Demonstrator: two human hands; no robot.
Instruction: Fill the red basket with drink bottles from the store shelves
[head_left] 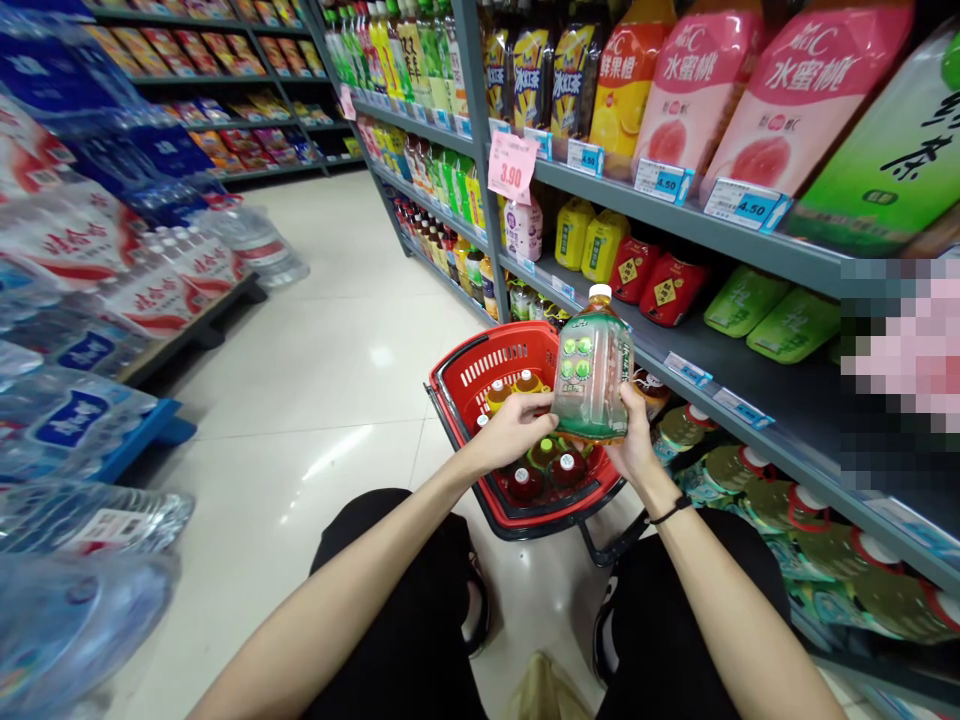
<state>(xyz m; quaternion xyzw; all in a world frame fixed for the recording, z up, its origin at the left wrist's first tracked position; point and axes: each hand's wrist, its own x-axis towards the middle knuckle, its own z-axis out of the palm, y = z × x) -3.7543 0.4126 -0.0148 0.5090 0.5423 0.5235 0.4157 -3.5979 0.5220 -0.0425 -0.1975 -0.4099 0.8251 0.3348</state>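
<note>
A large tea bottle (596, 375) with a green label and a white cap is held nearly upright above the red shopping basket (491, 352). My right hand (637, 437) grips its lower right side, thumb on the label and the other fingers out of sight. At the lower left edge of the bottle, my left hand (517, 430) presses its closed fingers against it. Inside the basket stand several bottles, among them a dark bottle with a white cap (523, 482) and one with a green cap (546, 452).
To the right, a grey shelf edge (675, 220) carries large drink bottles with price tags. Green cartons (795, 322) and red packs (671, 288) fill the level below; capped bottles (806, 545) lie lower down. Water packs (75, 420) are stacked at left beside the tiled floor (360, 390).
</note>
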